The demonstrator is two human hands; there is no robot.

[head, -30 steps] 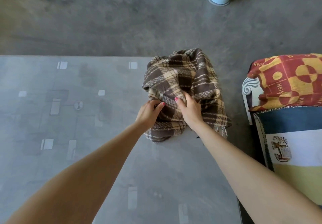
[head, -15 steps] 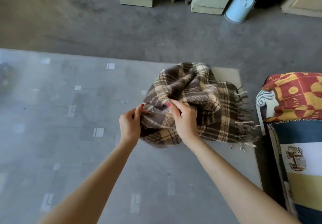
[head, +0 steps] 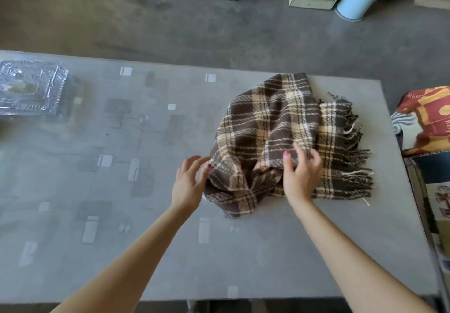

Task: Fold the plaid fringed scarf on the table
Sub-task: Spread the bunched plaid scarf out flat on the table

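Fingers (head: 295, 153) on your right hand (head: 300, 176) were spread and laid across the top of the plaid fringed scarf (head: 280, 137), thumb tucked against a ridge of cloth. Whether you'd actually pinched a fold or were just pressing on it, I honestly couldn't tell. Your left hand (head: 188, 184) was loose and open with nothing in it, fingertips (head: 207, 166) right at the scarf's left edge, touching it at most.

The scarf itself was a rumpled heap toward the right end of the grey patterned table (head: 121, 251), dark fringe (head: 358, 166) splayed out on the side nearest the table's right edge. No flat layers and no clean creases anywhere, so my read is you were at the very start: sorting out the bunch and hunting for an edge, not folding yet.

Next move, I'd guess, called for each hand to find a corner or hem, then pull the thing out flat before any fold. You had loads of bare table to your left for that. Only that clear glass dish (head: 31, 88) sat at the far left end, well apart from the scarf, so it shouldn't have been in the way.
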